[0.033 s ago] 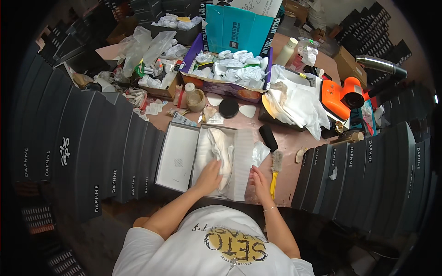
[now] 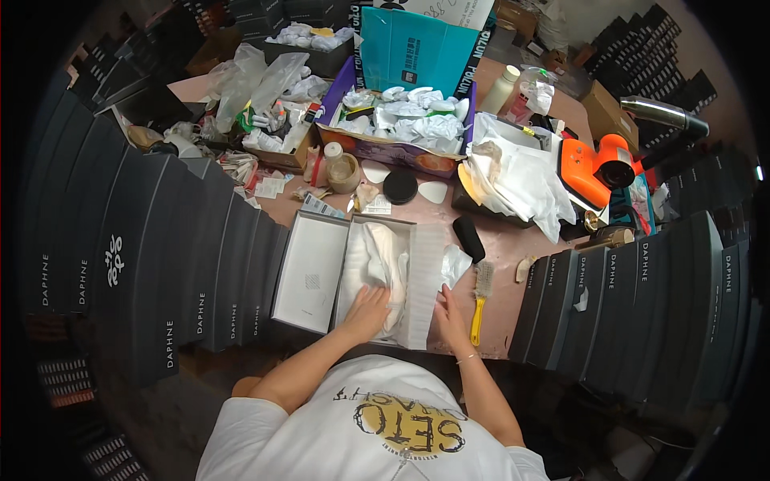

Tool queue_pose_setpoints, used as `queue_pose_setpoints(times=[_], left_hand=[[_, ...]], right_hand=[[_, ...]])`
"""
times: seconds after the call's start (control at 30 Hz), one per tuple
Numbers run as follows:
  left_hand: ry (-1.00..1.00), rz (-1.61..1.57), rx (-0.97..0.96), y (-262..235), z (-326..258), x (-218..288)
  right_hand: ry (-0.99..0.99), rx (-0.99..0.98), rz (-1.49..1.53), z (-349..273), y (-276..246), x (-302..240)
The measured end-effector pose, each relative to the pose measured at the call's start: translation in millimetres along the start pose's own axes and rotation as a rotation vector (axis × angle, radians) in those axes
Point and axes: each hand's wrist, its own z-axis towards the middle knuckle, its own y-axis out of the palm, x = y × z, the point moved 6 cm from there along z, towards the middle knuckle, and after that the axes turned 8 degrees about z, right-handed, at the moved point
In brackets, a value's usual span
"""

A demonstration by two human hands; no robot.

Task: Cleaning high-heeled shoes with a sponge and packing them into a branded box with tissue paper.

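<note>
A shallow open shoebox (image 2: 347, 247) lies in front of me, its pale lid (image 2: 303, 276) beside it on the left. Inside, cream-coloured shoes (image 2: 390, 255) lie partly covered by thin white wrapping paper (image 2: 358, 268). My left hand (image 2: 367, 313) rests on the paper and the near part of the shoes, fingers apart. A translucent white wrapping sheet (image 2: 423, 280) hangs over the box's right side. My right hand (image 2: 451, 318) is at that sheet's right edge, fingers stretched out, next to a crumpled white paper piece (image 2: 455, 264).
Right of the box lie a yellow-handled brush (image 2: 479, 309) and a black cylindrical object (image 2: 468, 239). Behind stand a jar (image 2: 343, 172), a round black lid (image 2: 399, 187), a purple carton of crumpled paper (image 2: 433, 164) and an orange device (image 2: 584, 172). Dark shoeboxes (image 2: 152, 264) are stacked on both sides.
My left hand has come slightly toward me, its fingers more spread, and the wrapping over the shoe has shifted. My right hand is almost where it was.
</note>
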Motion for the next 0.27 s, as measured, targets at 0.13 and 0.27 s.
queue_pose_setpoints(times=[0.13, 0.27], left_hand=[[-0.027, -0.162, 0.179, -34.4, -8.5, -14.5], [-0.575, -0.418, 0.094, -39.4, -71.6, -119.0]], right_hand=[[-0.350, -0.184, -0.799, -0.9, 97.1, -74.9], [-0.361, -0.328, -1.323, -4.2, 150.8, -48.3]])
